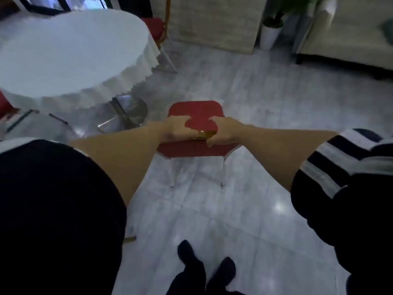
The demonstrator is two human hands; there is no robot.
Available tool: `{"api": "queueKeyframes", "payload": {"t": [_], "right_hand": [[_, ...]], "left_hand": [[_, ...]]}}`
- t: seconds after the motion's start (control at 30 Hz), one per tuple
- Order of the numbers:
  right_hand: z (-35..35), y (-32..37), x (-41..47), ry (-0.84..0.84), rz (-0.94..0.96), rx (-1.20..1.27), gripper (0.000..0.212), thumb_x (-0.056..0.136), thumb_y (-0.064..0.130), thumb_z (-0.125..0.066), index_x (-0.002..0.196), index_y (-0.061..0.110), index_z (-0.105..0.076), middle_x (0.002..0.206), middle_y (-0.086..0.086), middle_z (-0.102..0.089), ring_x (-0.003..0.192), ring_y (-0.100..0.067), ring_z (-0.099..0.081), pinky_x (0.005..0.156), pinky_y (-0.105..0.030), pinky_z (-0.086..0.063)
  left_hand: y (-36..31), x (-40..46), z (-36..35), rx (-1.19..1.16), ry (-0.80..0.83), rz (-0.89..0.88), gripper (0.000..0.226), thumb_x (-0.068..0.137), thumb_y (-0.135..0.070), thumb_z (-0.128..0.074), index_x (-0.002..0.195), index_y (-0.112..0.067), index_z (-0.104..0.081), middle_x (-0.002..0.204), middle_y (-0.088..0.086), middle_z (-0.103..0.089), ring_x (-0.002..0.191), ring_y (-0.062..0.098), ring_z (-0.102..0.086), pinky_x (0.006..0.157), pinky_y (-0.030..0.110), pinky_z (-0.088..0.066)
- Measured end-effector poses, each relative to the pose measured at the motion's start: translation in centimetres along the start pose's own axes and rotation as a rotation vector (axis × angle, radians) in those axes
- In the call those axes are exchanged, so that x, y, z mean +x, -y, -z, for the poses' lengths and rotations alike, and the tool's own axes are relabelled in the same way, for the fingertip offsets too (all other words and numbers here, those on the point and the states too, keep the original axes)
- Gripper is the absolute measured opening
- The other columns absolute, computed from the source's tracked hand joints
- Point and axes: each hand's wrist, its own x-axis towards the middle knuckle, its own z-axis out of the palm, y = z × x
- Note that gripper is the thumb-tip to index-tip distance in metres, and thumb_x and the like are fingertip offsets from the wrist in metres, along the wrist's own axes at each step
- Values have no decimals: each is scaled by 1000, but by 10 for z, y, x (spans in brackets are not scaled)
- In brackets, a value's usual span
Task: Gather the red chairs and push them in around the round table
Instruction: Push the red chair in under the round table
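A red chair (196, 112) with pale metal legs stands on the floor in front of me, to the right of the round table (70, 54) with its white cloth. My left hand (177, 129) and my right hand (223, 132) both grip the top of the chair's back, close together, with a gold strip of the frame showing between them. A second red chair (154, 26) is tucked at the table's far right side. The edge of another red chair (5, 105) shows at the far left.
The table's shiny metal base (127, 113) stands left of the chair. A white planter with a green plant (271, 34) and a pale sofa (348, 39) are at the back right. My feet (204, 271) are on the glossy grey tile floor.
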Motion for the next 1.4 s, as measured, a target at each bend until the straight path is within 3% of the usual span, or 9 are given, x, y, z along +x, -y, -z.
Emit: {"api": "queueKeyframes", "payload": {"t": [0.13, 0.2, 0.3, 0.43, 0.6, 0.8, 0.93, 1.13, 1.4], "right_hand": [[-22, -4, 10, 48, -13, -83, 103, 67, 58, -87, 155, 28, -43, 142, -5, -61, 123, -32, -60, 104, -51, -51], [-29, -7, 22, 30, 5, -107, 77, 68, 61, -80, 137, 37, -56, 126, 2, -68, 108, -26, -64, 98, -51, -53], [-30, -9, 31, 18, 20, -126, 36, 73, 64, -70, 100, 40, -68, 93, 10, -69, 83, -20, -67, 75, -39, -54], [-34, -12, 37, -48, 10, -205, 9, 88, 42, -70, 95, 38, -73, 78, 13, -63, 68, -12, -60, 69, -36, -56], [-31, -14, 39, -35, 27, -203, 14, 90, 34, -68, 96, 44, -75, 76, 14, -62, 63, -7, -54, 64, -32, -48], [-26, -17, 41, -6, 45, -246, 32, 93, 31, -66, 68, 46, -54, 72, 12, -60, 61, -9, -58, 52, -24, -38], [-20, -26, 48, 33, 123, -240, 13, 96, 33, -66, 94, 44, -71, 72, 14, -59, 61, -7, -57, 52, -23, -38], [-2, -56, 64, 50, 294, -280, 27, 94, 32, -69, 118, 42, -77, 76, 10, -61, 63, -12, -56, 63, -29, -46], [48, -119, 81, 121, 485, -393, 17, 92, 30, -66, 100, 36, -79, 79, 8, -65, 76, -22, -66, 65, -32, -51]], "left_hand": [[20, 9, -20, 86, 82, 11, 87, 78, -46, -77, 155, -23, -43, 144, 13, -56, 119, 30, -56, 100, 40, -50], [31, 20, -26, 103, 45, -56, 47, 79, -34, -76, 123, -26, -64, 116, 8, -67, 104, 28, -63, 89, 43, -55], [38, 26, -25, 149, 31, -99, 5, 73, -38, -63, 75, -35, -59, 86, -1, -68, 90, 31, -69, 81, 44, -56], [44, 33, -22, 173, 49, -137, 22, 87, -50, -63, 97, -34, -75, 95, -2, -73, 89, 27, -68, 84, 41, -56], [45, 36, -25, 193, 11, -153, 24, 95, -50, -59, 110, -41, -76, 100, -2, -75, 91, 28, -70, 82, 37, -50], [40, 33, -30, 195, -28, -110, 23, 93, -47, -57, 106, -39, -75, 100, -2, -74, 91, 28, -70, 80, 37, -49], [32, 34, -30, 168, -27, -53, 25, 92, -42, -59, 111, -42, -75, 99, -2, -75, 91, 27, -70, 87, 40, -56], [1, 39, -44, 105, -72, 88, 26, 92, -41, -62, 112, -42, -77, 91, -3, -73, 87, 26, -69, 78, 36, -54], [-89, 50, -83, -28, -196, 327, 19, 92, -40, -61, 103, -36, -76, 98, 1, -74, 93, 32, -69, 81, 37, -51]]}}
